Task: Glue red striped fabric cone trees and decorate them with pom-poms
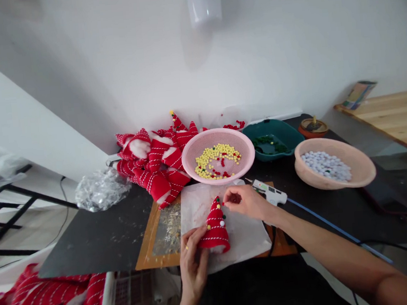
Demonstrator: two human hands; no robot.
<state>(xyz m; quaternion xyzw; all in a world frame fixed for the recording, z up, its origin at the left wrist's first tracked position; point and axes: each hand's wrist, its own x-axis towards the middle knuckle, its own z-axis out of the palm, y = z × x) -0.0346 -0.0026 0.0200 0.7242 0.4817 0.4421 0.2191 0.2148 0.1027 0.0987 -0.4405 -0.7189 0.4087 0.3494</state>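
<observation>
A red cone-shaped piece (pixel 214 234) with white stitched bands and small coloured balls lies on a white sheet (pixel 248 238), tip pointing away. My left hand (pixel 194 255) grips its lower left side. Beside its upper right edge, my right hand (pixel 243 201) pinches a small red ball (pixel 223 203) between thumb and fingertips. A white glue gun (pixel 271 193) rests just right of that hand. Beyond the sheet stands a pink basket (pixel 187 159) with yellow and red balls.
Stuffed red pieces (pixel 160 185) are heaped at the back left beside crumpled clear plastic (pixel 102 190). A green basin (pixel 295 139) and a peach bowl of white balls (pixel 365 174) stand right. A blue rod (pixel 331 224) crosses the right side. More red pieces fill a bin (pixel 104 303) lower left.
</observation>
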